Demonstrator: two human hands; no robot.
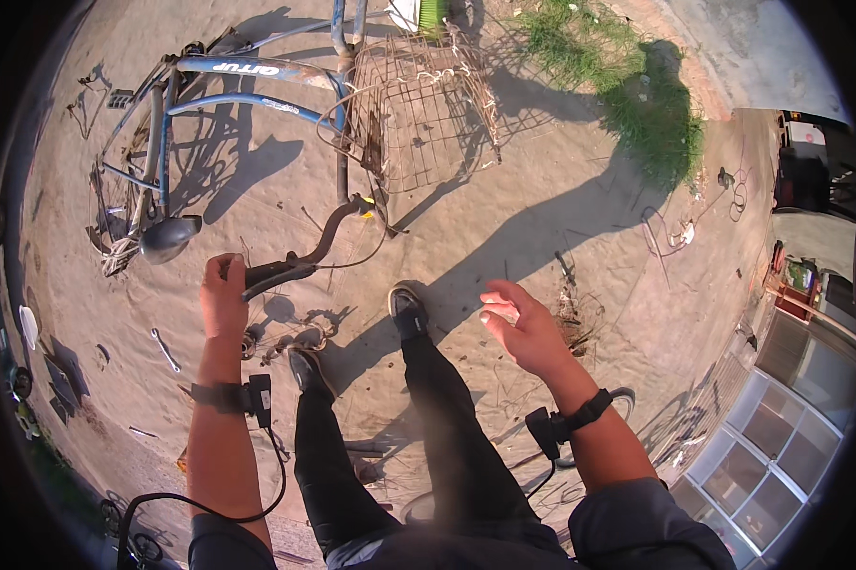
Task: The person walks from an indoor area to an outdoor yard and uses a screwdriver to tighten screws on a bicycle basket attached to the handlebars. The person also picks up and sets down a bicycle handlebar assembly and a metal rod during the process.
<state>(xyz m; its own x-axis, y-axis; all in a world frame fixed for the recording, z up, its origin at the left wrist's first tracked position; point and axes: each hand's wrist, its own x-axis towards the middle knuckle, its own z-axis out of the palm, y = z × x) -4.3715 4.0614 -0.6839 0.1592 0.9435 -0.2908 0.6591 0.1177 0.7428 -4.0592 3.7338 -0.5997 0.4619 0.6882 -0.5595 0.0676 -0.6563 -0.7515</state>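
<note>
A blue bicycle frame lies at the upper left, with a rusty wire basket at its front and a black saddle at its near side. Its curved, rusty handlebar reaches toward me. My left hand has its fingers curled around the end of the dark handlebar grip. Over the ground to the right, my right hand hangs in the air, fingers apart and slightly bent, holding nothing.
A wrench lies on the sandy ground left of my left forearm. Loose metal parts lie by my left shoe. Wire and debris are scattered beyond my right hand. Grass grows at the upper right; glazed panels stand at the lower right.
</note>
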